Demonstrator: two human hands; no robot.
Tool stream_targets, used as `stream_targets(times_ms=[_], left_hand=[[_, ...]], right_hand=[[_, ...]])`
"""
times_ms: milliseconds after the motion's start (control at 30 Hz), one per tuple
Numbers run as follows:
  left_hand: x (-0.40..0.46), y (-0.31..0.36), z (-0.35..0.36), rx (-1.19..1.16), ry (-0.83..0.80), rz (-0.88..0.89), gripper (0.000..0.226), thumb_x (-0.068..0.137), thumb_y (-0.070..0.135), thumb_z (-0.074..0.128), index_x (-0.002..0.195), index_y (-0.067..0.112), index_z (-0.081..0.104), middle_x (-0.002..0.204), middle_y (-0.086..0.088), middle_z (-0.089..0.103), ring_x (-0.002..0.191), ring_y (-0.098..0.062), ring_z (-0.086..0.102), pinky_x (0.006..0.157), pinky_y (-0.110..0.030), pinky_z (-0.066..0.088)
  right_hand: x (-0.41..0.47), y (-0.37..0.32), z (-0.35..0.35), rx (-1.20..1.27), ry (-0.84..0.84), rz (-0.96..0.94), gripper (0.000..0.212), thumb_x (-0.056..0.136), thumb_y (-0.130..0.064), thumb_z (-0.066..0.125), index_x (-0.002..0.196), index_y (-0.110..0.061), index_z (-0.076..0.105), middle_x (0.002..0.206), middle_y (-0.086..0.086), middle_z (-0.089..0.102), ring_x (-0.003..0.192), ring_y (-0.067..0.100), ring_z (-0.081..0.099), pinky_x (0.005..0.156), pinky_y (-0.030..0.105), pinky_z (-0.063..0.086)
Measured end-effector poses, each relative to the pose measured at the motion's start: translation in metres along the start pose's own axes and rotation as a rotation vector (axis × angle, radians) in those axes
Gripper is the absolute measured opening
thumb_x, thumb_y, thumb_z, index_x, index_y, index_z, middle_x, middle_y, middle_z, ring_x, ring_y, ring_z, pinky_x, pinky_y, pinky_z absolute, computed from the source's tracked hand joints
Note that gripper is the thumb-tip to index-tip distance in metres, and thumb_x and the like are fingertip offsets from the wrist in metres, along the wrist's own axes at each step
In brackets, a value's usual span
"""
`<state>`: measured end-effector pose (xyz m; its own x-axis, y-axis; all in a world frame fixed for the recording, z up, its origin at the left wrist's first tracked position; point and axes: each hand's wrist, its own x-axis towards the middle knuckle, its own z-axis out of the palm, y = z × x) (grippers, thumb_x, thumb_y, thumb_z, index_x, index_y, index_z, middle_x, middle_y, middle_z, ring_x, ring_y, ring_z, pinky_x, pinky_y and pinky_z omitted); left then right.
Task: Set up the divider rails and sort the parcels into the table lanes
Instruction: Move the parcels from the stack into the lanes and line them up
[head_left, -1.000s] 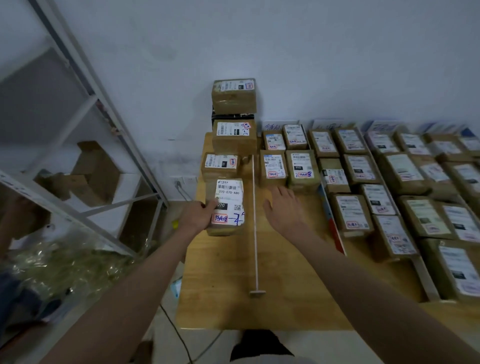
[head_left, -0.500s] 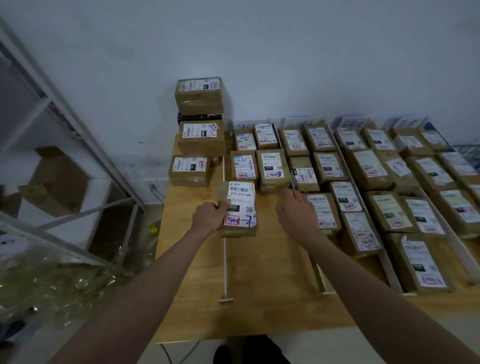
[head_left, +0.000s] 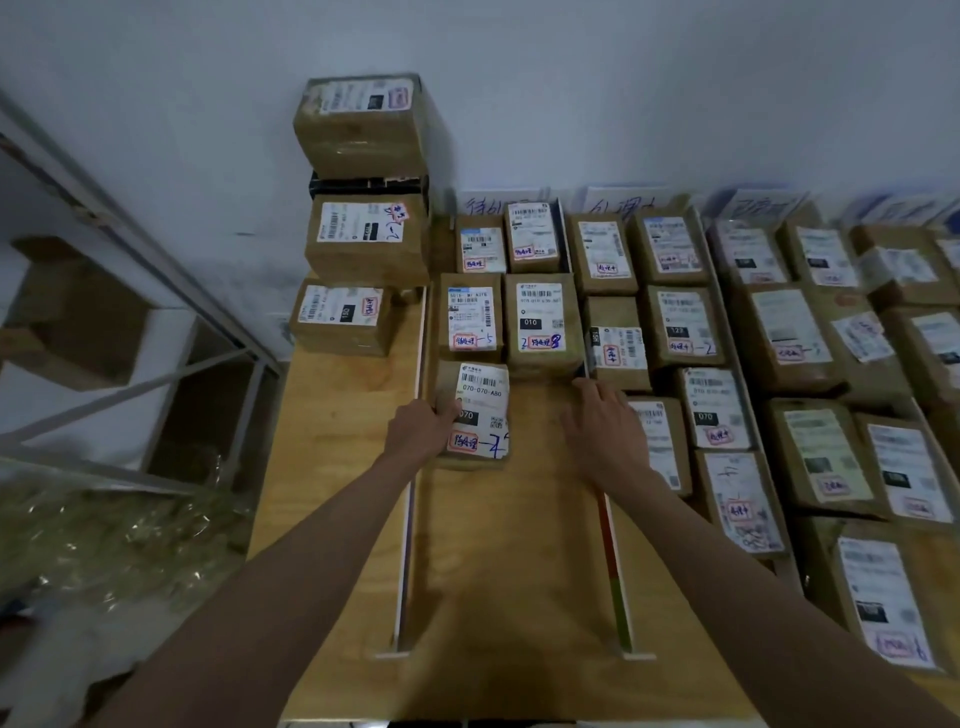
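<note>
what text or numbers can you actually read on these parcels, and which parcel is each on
"070-070-A80" and "070": label of the parcel gripped by the left hand.
"010": label of the parcel behind it.
"070": parcel right of the right hand.
Handwritten marks, red stamps, the wall signs and all other labels: too blurred to read.

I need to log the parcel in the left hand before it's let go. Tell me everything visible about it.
The parcel is a small brown cardboard box lying flat on the wooden table, in the lane just right of the white divider rail. Its top carries a white shipping label with a barcode, "070-070-A80", a black "070" patch, a red stamp and blue handwriting. The left hand grips its left side; its far end sits close to another parcel.
</note>
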<state>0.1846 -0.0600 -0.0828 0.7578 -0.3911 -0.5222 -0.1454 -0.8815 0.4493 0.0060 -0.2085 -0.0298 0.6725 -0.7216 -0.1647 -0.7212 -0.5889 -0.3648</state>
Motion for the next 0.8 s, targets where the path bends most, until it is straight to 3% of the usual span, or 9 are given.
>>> stream_targets(times_ms=[100, 367, 600, 733, 800], left_hand=[[0.013, 0.001, 0.007, 0.014, 0.007, -0.022, 0.059, 0.095, 0.06, 0.049, 0.09, 0.004, 0.068, 0.091, -0.008, 0.068, 0.078, -0.025, 0.062, 0.066, -0.031, 0.046], [0.023, 0.01, 0.015, -0.043, 0.032, -0.067, 0.056, 0.094, 0.053, 0.053, 0.118, 0.003, 0.059, 0.117, -0.017, 0.064, 0.104, -0.035, 0.063, 0.088, -0.044, 0.053], [-0.014, -0.001, 0.026, 0.114, 0.152, 0.225, 0.075, 0.089, 0.038, 0.067, 0.147, 0.011, 0.03, 0.142, -0.009, 0.038, 0.123, -0.031, 0.047, 0.089, -0.045, 0.05], [-0.017, -0.015, 0.03, 0.295, 0.17, 0.318, 0.09, 0.086, 0.051, 0.066, 0.154, 0.01, 0.022, 0.157, -0.005, 0.026, 0.14, -0.027, 0.031, 0.113, -0.041, 0.033], [-0.016, -0.017, 0.03, 0.348, 0.197, 0.343, 0.09, 0.087, 0.055, 0.062, 0.154, 0.009, 0.023, 0.157, -0.006, 0.028, 0.141, -0.026, 0.029, 0.116, -0.039, 0.027]], right_hand=[[0.01, 0.006, 0.004, 0.016, -0.013, -0.01, 0.046, 0.101, -0.029, 0.047, 0.144, -0.016, 0.041, 0.141, 0.005, 0.048, 0.132, 0.022, 0.043, 0.11, 0.039, 0.035], [0.025, 0.013, 0.007, 0.054, -0.016, -0.022, 0.046, 0.099, -0.028, 0.048, 0.143, -0.017, 0.043, 0.138, 0.005, 0.051, 0.129, 0.021, 0.045, 0.108, 0.039, 0.038], [0.029, 0.008, 0.008, 0.063, -0.028, -0.042, 0.043, 0.099, -0.027, 0.048, 0.14, -0.015, 0.045, 0.135, 0.007, 0.053, 0.125, 0.023, 0.048, 0.106, 0.04, 0.041], [0.026, 0.006, 0.01, 0.069, -0.023, -0.048, 0.042, 0.1, -0.028, 0.048, 0.14, -0.014, 0.045, 0.135, 0.007, 0.052, 0.124, 0.022, 0.048, 0.105, 0.04, 0.041], [0.024, 0.007, 0.011, 0.068, -0.026, -0.049, 0.043, 0.099, -0.027, 0.048, 0.14, -0.013, 0.045, 0.136, 0.007, 0.051, 0.125, 0.023, 0.047, 0.106, 0.04, 0.04]])
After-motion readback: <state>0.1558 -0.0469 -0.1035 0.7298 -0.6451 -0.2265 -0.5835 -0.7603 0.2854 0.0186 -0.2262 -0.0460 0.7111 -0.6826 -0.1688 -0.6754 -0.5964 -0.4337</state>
